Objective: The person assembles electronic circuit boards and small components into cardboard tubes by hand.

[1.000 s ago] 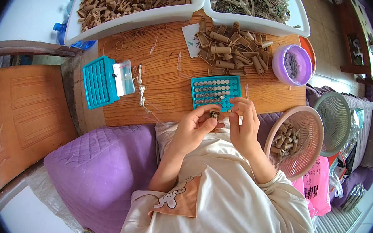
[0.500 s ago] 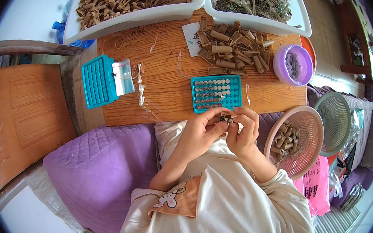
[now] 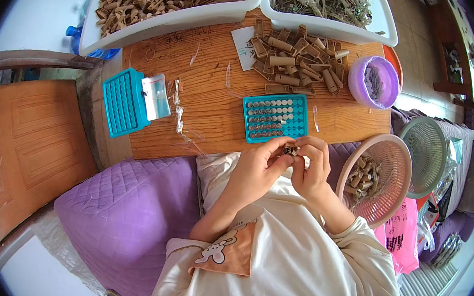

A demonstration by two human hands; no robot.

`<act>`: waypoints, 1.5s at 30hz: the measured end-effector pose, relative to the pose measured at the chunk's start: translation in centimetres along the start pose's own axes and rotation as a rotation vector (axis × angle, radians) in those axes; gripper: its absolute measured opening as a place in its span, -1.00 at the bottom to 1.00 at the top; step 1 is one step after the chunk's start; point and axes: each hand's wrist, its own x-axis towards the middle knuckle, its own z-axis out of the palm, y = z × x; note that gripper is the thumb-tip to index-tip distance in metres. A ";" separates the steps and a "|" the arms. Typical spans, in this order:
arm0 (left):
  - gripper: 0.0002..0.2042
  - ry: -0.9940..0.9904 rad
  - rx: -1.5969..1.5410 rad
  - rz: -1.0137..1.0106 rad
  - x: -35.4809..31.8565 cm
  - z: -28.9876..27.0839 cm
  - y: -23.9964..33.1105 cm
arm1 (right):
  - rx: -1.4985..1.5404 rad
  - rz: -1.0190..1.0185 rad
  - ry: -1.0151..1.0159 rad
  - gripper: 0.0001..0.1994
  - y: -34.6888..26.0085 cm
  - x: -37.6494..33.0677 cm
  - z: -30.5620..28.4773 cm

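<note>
Both hands at one small brown piece, near edge of the counter

We find the left hand (image 3: 259, 166) grasping a small brown piece (image 3: 290, 150), dark on its upper face, between thumb and fingers. The right hand (image 3: 312, 166) is bent inward with its fingertips touching the same piece; whether they also grip it, we cannot tell. The piece is held in front of the person's body, just nearer than a turquoise tray (image 3: 301, 123) on the counter (image 3: 209, 125). We note rows of small round pieces (image 3: 268, 111) in that tray, silvery at the left, white further right in the upper rows.

Beyond it we record a heap of brown casings (image 3: 283, 61) beside a white card (image 3: 243, 47), with a purple bowl (image 3: 359, 92) to the right. At the left stand a second turquoise tray (image 3: 124, 102) and a clear packet (image 3: 156, 97). Two white tubs (image 3: 174, 25) line the far side, one filled with brown parts, the other with tangled greenish-grey strands. Right of the body, below counter level, we see a pink basket (image 3: 373, 208) holding brown pieces
</note>
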 end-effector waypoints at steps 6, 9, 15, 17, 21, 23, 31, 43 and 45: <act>-0.74 0.001 0.012 -0.031 -0.1 0.0 -0.4 | 0.034 0.076 -0.282 -0.80 -0.1 1.4 -1.5; -0.75 0.022 -0.007 -0.051 -0.1 0.3 -0.4 | 0.058 0.034 -0.312 -0.81 0.2 1.9 -2.0; -0.75 0.058 0.204 0.023 0.1 0.7 -0.4 | 0.021 0.052 -0.439 -0.85 -0.2 3.2 -3.2; -0.75 0.069 0.281 0.072 -0.1 0.8 -0.2 | 0.029 0.169 -0.575 -0.84 -0.9 4.3 -4.2; -0.79 -0.013 0.518 0.097 -0.3 1.0 1.0 | 0.029 0.324 -0.823 -0.81 -1.2 5.5 -5.3; -0.80 -0.104 0.518 0.113 -0.3 0.7 1.3 | 0.044 0.331 -0.834 -0.79 -1.2 5.2 -5.3; -0.79 -0.249 0.461 0.091 -0.2 0.5 -0.4 | 0.115 0.384 -0.903 -0.81 -1.2 4.9 -5.5; -0.72 -0.200 -0.762 -0.175 1.2 -2.4 -3.7 | -0.053 0.480 -0.251 -0.88 5.3 6.4 -3.7; -0.72 -0.195 -0.749 -0.154 1.1 -2.7 -3.5 | -0.154 0.391 -0.202 -0.88 7.5 6.9 -2.6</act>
